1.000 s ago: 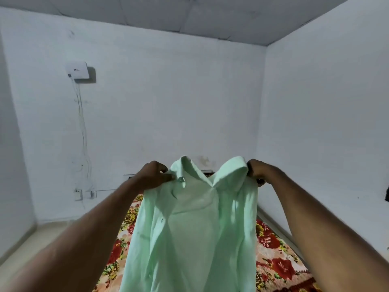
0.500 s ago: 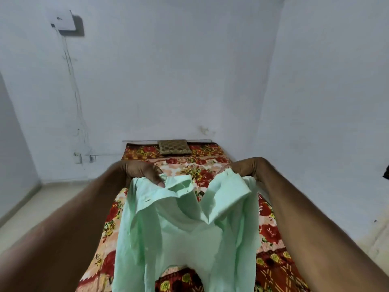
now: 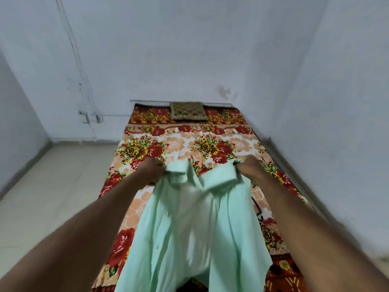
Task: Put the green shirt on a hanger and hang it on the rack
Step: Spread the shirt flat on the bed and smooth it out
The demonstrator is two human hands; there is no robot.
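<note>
I see the green shirt (image 3: pixel 189 224) held up over the bed (image 3: pixel 147 144), collar end toward the head of the bed, its body trailing down toward the foot edge. My left hand (image 3: pixel 152 170) has its grip pinched on the left side of the collar; my right hand (image 3: pixel 249 167) has its grip pinched on the right side. The bed carries a floral sheet, with a brown patterned pillow (image 3: pixel 188 110) at its head edge, against the wall (image 3: pixel 189 49).
</note>
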